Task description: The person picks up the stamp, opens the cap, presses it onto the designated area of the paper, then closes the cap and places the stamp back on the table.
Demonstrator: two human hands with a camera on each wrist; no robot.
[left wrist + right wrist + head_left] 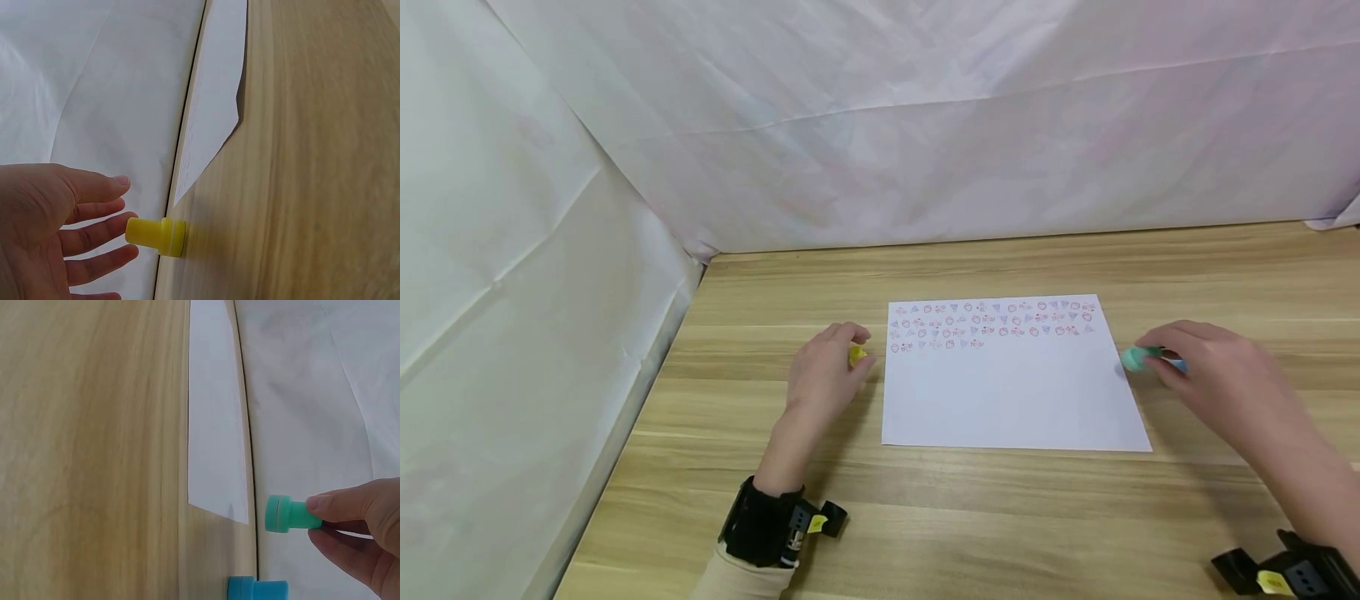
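Three small stamps show in all: one yellow, one green, one blue. The yellow stamp (156,235) stands on the desk (985,517) just off the sheet's left edge, at about nine o'clock from the paper's middle. The left hand (823,371) hovers beside it with fingers spread and relaxed; in the left wrist view a fingertip (125,219) comes right up to the stamp's knob, but none curls round it.

The green stamp (289,514) is pinched by its handle between thumb and fingertips of the right hand (1213,379), lifted clear of the desk just past the sheet's right edge, at three o'clock. The blue stamp (257,589) stands on the desk close below it, partly hidden behind the hand in the head view.

Between the two hands lies one sheet of white paper (1011,392), flat on the desk. Rows of small red and blue stamped marks (992,321) fill its far strip, at twelve o'clock; the last row stops short.

White cloth (880,125) hangs behind and to the left of the desk.
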